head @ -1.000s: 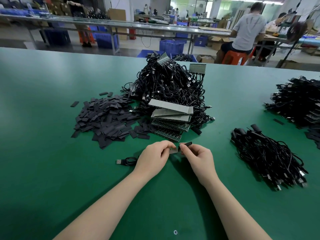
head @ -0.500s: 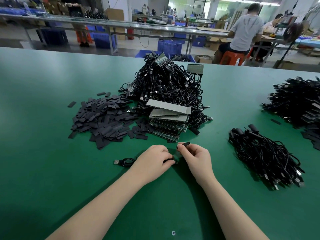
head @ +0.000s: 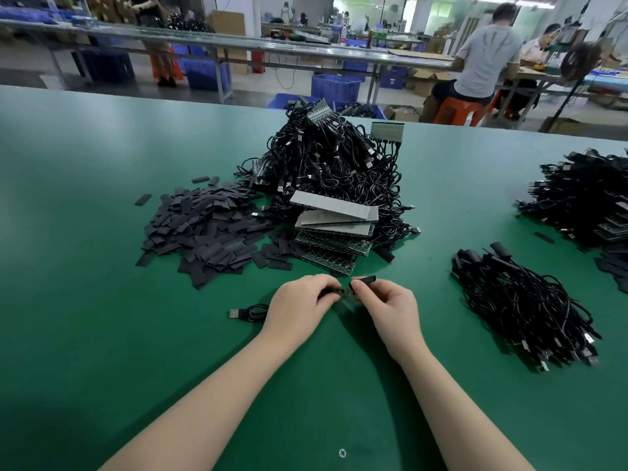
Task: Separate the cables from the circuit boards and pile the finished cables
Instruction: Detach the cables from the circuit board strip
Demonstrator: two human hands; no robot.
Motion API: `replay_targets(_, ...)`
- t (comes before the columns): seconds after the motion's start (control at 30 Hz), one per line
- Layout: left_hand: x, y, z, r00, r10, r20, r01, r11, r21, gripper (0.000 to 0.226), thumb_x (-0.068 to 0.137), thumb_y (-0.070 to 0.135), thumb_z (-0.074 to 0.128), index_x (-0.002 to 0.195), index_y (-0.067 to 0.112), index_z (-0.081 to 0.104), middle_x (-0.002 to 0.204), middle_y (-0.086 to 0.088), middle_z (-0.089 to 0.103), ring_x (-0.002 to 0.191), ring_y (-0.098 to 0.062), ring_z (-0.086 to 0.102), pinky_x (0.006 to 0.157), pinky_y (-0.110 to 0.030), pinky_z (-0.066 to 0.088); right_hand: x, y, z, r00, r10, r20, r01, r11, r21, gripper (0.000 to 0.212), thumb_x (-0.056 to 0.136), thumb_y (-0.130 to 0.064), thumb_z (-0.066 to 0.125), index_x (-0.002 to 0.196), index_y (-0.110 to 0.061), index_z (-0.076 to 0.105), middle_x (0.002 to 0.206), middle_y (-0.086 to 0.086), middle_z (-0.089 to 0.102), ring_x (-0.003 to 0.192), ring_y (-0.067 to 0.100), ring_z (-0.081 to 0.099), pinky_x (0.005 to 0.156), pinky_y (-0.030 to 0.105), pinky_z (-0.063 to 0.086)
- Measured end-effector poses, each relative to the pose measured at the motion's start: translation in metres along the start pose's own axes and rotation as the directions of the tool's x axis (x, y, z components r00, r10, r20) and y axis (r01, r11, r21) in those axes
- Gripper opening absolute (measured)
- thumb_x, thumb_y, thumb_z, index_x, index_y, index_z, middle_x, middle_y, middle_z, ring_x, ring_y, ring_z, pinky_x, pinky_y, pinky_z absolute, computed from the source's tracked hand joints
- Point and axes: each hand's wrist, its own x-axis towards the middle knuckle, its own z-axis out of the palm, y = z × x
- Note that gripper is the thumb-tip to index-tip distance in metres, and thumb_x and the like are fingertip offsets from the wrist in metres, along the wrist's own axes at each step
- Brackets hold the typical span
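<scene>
My left hand (head: 299,302) grips one end of a black cable (head: 249,312) whose USB plug lies on the green table to its left. My right hand (head: 387,305) pinches a short black sleeve (head: 365,279) just beside the left fingers; a small board end (head: 346,292) shows between the two hands. Straight ahead rises a big heap of tangled cables joined to boards (head: 333,164), with a stack of circuit boards (head: 334,229) at its front. To the right lies a pile of loose black cables (head: 523,307).
A spread of flat black sleeve pieces (head: 204,226) covers the table at left. Another cable and board heap (head: 588,198) sits at the far right edge. Beyond the table are benches, blue crates (head: 334,86) and a seated person (head: 482,59).
Both hands have stayed low near the table in front of the board stack. The left hand has curled tighter over the cable end, and the black sleeve sits nearer the right fingertips.
</scene>
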Motion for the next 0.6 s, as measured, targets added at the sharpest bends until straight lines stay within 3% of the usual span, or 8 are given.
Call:
replay_targets(0.07,-0.0026,-0.003,0.0,1.0,0.0,-0.004,0.0,1.0,-0.028,0.024,0.091,0.038,0.063,0.115,0.033,0.068,0.109,0.013,0.069,0.098,-0.006,0.061,0.084,-0.022,0.047,-0.0018,-0.0009,-0.0002,1.0,0.002,0.025,-0.002,1.0,0.018,0.026,0.089,-0.027,0.074,0.063,-0.028,0.071,0.054,-0.006,0.052,0.052,0.005,0.039,0.048,0.019,0.032)
replay_targets(0.17,-0.0058,-0.0055,-0.0011,1.0,0.025,-0.015,-0.026,0.998,-0.059,0.027,0.092,0.035,0.062,0.118,0.03,0.069,0.114,0.01,0.069,0.103,-0.007,0.062,0.09,-0.025,0.047,-0.0039,-0.0019,-0.0008,0.999,0.02,0.041,-0.022,0.998,0.055,0.019,0.09,-0.025,0.073,0.071,-0.024,0.076,0.069,0.014,0.067,0.062,0.008,0.049,0.056,0.023,0.04)
replay_targets(0.3,-0.0053,-0.0052,-0.0023,0.999,-0.005,-0.031,0.003,0.996,-0.09,0.027,0.094,0.034,0.061,0.12,0.03,0.068,0.116,0.01,0.069,0.106,-0.006,0.061,0.091,-0.023,0.046,-0.0044,-0.0028,-0.0031,0.999,0.044,0.014,-0.046,0.985,0.163,0.015,0.091,-0.019,0.072,0.083,-0.029,0.077,0.076,-0.007,0.076,0.071,0.002,0.064,0.067,0.013,0.05)
replay_targets(0.4,-0.0066,-0.0052,-0.0023,1.0,0.006,-0.009,-0.007,0.996,-0.093,0.025,0.094,0.034,0.061,0.117,0.031,0.07,0.115,0.011,0.07,0.106,-0.005,0.06,0.09,-0.02,0.045,-0.0048,-0.0022,-0.003,0.999,0.047,0.019,-0.049,0.989,0.136,0.015,0.09,-0.021,0.073,0.079,-0.03,0.077,0.078,0.0,0.076,0.073,0.006,0.062,0.071,0.021,0.049)
replay_targets(0.47,-0.0067,-0.0046,-0.0022,1.0,0.014,0.004,-0.013,0.996,-0.086,0.025,0.094,0.035,0.061,0.117,0.031,0.07,0.114,0.011,0.07,0.105,-0.005,0.06,0.089,-0.02,0.045,-0.0047,-0.0021,-0.0021,0.999,0.043,0.021,-0.045,0.992,0.114,0.018,0.09,-0.024,0.073,0.074,-0.031,0.077,0.08,0.006,0.075,0.072,0.007,0.059,0.069,0.021,0.047)
replay_targets(0.6,-0.0065,-0.004,-0.0025,1.0,0.013,0.02,-0.011,0.996,-0.089,0.025,0.094,0.034,0.06,0.116,0.031,0.07,0.113,0.011,0.07,0.105,-0.005,0.06,0.09,-0.024,0.046,-0.0043,-0.0024,-0.0031,0.999,0.036,0.03,-0.038,0.996,0.078,0.02,0.089,-0.029,0.074,0.069,-0.032,0.076,0.066,-0.001,0.066,0.062,0.007,0.051,0.056,0.016,0.04)
